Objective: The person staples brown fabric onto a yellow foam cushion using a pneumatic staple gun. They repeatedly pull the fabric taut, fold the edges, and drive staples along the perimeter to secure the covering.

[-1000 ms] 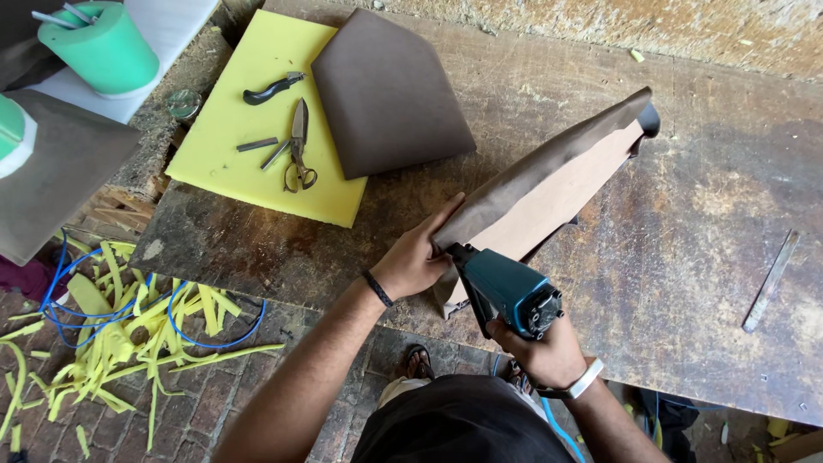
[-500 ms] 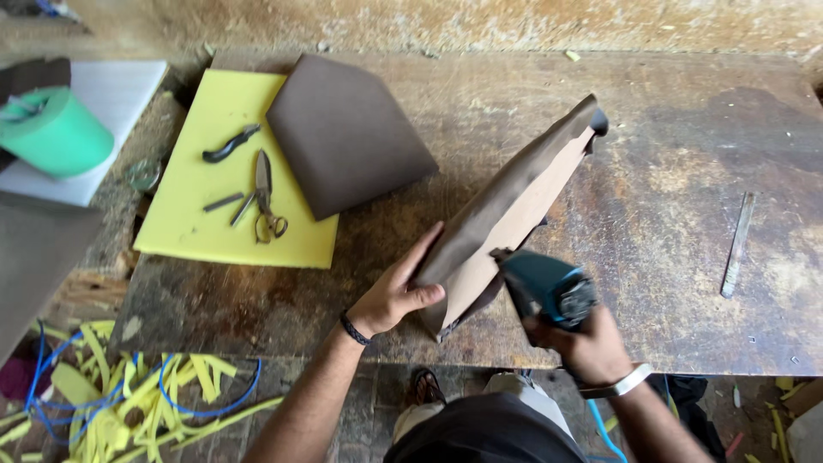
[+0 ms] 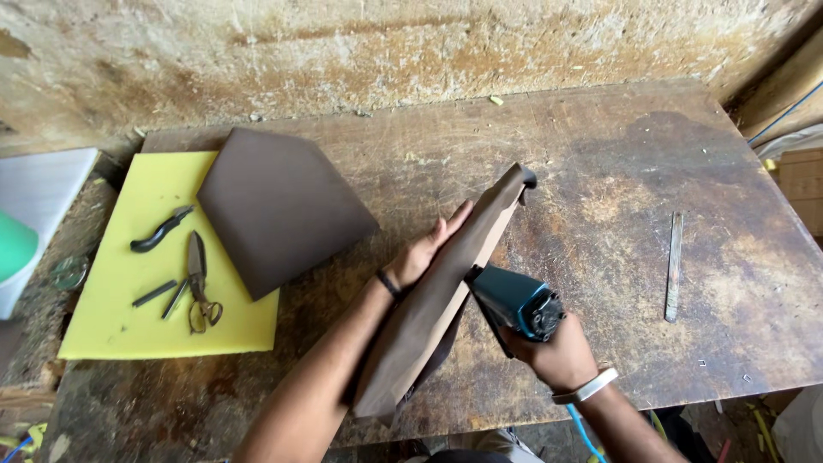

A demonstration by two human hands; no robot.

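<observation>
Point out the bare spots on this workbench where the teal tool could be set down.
Bare wood lies between the teal tool and the metal strip, and along the bench's far edge by the wall. The left end is crowded: yellow foam, scissors, brown pad.

Worn wooden workbench (image 3: 600,171), stained plaster wall (image 3: 343,51)

Brown panel (image 3: 446,291); teal tool (image 3: 514,302) (yellow foam (image 3: 129,317)).
</observation>
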